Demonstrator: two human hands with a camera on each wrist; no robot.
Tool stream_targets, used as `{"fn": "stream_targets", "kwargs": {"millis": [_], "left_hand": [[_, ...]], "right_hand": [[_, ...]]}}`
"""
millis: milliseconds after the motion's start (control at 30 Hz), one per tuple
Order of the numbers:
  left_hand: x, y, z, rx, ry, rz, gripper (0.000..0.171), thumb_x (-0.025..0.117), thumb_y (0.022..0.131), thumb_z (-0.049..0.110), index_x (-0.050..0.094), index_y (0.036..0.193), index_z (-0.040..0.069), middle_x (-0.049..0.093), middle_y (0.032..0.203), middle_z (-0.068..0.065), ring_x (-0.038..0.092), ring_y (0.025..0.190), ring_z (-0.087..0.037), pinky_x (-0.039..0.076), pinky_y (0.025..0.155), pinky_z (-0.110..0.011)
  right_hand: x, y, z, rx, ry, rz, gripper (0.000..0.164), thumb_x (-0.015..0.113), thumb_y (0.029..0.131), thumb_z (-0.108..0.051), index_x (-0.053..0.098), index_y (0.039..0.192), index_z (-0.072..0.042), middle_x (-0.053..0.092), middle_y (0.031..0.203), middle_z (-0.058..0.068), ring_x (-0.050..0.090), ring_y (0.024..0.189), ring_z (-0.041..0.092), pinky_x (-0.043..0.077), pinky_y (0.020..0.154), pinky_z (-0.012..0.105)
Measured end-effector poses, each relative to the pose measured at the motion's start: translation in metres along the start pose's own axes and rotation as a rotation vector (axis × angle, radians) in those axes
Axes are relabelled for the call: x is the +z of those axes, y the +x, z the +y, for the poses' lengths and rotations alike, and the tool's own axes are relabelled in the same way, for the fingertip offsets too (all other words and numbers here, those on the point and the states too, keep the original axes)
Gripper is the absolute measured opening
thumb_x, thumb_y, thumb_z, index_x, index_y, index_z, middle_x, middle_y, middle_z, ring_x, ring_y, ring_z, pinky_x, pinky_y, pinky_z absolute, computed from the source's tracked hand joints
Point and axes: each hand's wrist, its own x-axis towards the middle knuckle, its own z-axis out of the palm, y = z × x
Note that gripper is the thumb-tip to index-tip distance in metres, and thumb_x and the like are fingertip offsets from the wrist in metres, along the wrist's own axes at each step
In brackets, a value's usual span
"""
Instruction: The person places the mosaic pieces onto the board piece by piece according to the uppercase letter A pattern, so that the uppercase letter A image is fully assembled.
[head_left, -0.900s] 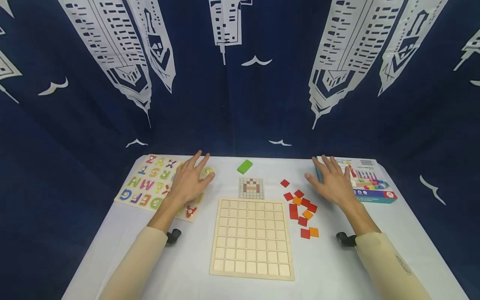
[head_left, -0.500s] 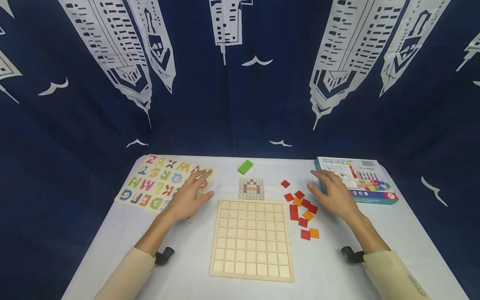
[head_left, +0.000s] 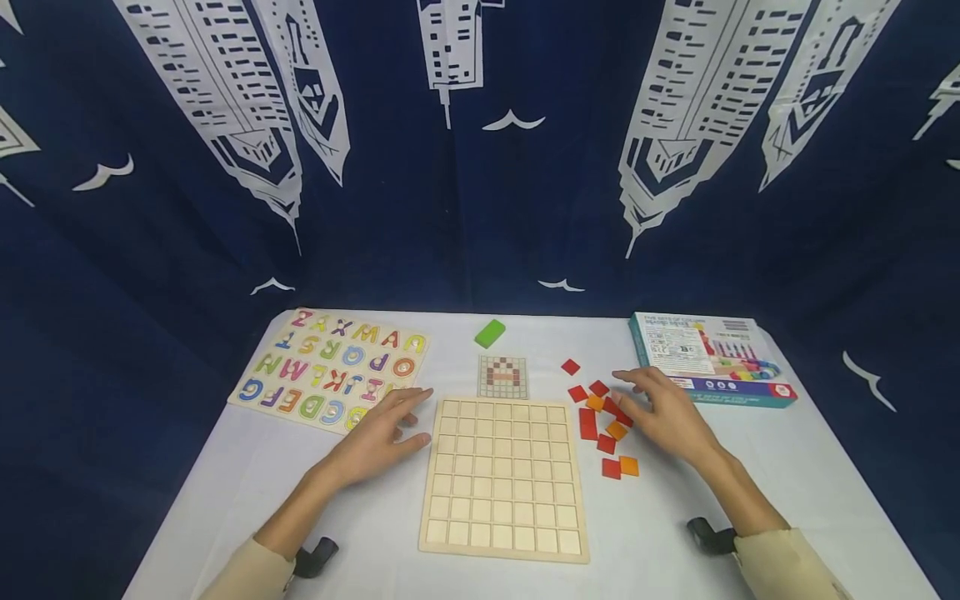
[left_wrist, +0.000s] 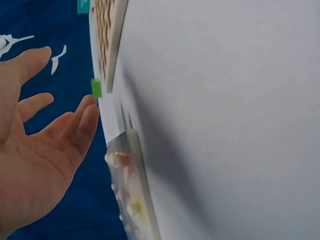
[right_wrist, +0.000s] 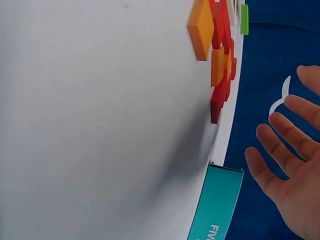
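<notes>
My left hand (head_left: 377,442) hovers between the wooden grid board (head_left: 504,479) and the letter puzzle board (head_left: 330,367), fingers loosely bent and holding nothing. In the left wrist view that hand (left_wrist: 50,135) is raised above the tabletop, palm showing. At the right, my right hand (head_left: 667,414) is over the edge of a scatter of red tiles (head_left: 588,423) and orange tiles (head_left: 628,465), with nothing in its grasp. The right wrist view has its fingers spread apart, and the tiles (right_wrist: 218,102) lie beyond on the table. A small pattern card (head_left: 502,377) touches the grid board's far edge.
A green block (head_left: 490,334) lies near the back edge of the white table (head_left: 360,550). At the back right is a teal and white box (head_left: 712,358). A dark blue patterned curtain (head_left: 465,217) hangs behind the table.
Both hands have drawn back toward the person, from over the letter board and the box. More of the letter board and box is now uncovered. The tiles and grid board stay put.
</notes>
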Motion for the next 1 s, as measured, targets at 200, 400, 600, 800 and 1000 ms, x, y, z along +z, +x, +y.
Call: {"fn": "stream_targets", "kwargs": {"millis": [200,400,600,800,1000], "left_hand": [[0.009,-0.007,-0.002,0.006,0.055,-0.020,0.068,0.077,0.090,0.032,0.048,0.151,0.025,0.043,0.154,0.004,0.058,0.096,-0.005,0.049,0.075,-0.023],[0.016,-0.010,-0.004,0.030,0.049,-0.050,0.066,0.078,0.088,0.029,0.052,0.148,0.018,0.045,0.152,0.000,0.057,0.087,-0.005,0.048,0.069,-0.022],[0.020,-0.013,-0.006,0.043,0.041,-0.090,0.064,0.079,0.087,0.025,0.055,0.145,0.014,0.046,0.151,-0.002,0.058,0.080,0.000,0.047,0.075,-0.024],[0.020,-0.014,-0.007,0.069,0.038,-0.131,0.062,0.080,0.086,0.023,0.057,0.143,0.012,0.043,0.155,-0.005,0.058,0.081,-0.001,0.048,0.075,-0.023],[0.021,-0.013,-0.007,0.070,0.011,-0.164,0.064,0.081,0.085,0.022,0.057,0.142,0.007,0.042,0.155,-0.006,0.058,0.082,-0.004,0.049,0.068,-0.021]], "right_hand": [[0.004,-0.005,0.003,0.009,-0.019,-0.025,0.045,0.071,0.094,-0.032,0.064,0.134,-0.011,0.062,0.125,0.013,0.058,0.107,0.032,0.055,0.087,0.054],[0.007,-0.008,0.006,0.028,-0.020,-0.051,0.043,0.072,0.093,-0.030,0.066,0.131,-0.010,0.065,0.117,0.010,0.060,0.100,0.028,0.057,0.084,0.050],[0.009,-0.010,0.009,0.037,-0.010,-0.070,0.043,0.075,0.091,-0.027,0.066,0.130,-0.011,0.065,0.115,0.008,0.059,0.098,0.025,0.058,0.082,0.045],[0.010,-0.009,0.012,0.049,-0.026,-0.078,0.043,0.075,0.091,-0.028,0.067,0.130,-0.011,0.065,0.113,0.007,0.058,0.095,0.023,0.057,0.081,0.043],[0.010,-0.008,0.014,0.053,-0.045,-0.085,0.042,0.076,0.090,-0.028,0.068,0.128,-0.010,0.065,0.108,0.006,0.055,0.089,0.020,0.054,0.073,0.033]]}}
